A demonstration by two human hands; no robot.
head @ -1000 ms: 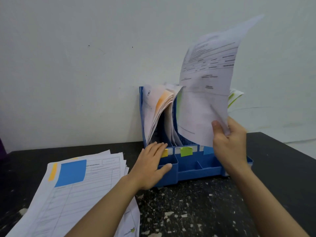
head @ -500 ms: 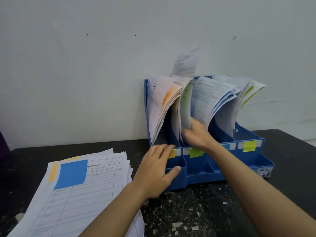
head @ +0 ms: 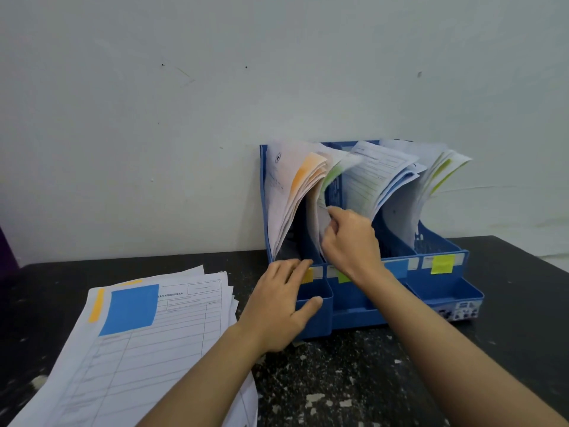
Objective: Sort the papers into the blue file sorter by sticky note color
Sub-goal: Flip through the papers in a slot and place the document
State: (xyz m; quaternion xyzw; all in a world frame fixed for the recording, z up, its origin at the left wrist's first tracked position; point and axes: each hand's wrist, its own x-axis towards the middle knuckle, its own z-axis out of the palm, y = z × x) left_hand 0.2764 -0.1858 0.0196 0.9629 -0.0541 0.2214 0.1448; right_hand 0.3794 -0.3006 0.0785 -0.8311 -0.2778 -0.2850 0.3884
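right hand [head: 351, 241] pinches a thin curled white sheet with green sticky note [head: 327, 192] in the second slot of the blue plastic file sorter [head: 366, 306].
left hand [head: 278, 306] lies flat, fingers straight, on the sorter's front left corner; a loose stack of white printed papers [head: 138, 349] lies on the speckled black table [head: 354, 380].

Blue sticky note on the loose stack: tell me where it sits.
In the head view, the blue sticky note lies at lower left on the loose stack's top sheet, left of the left hand.
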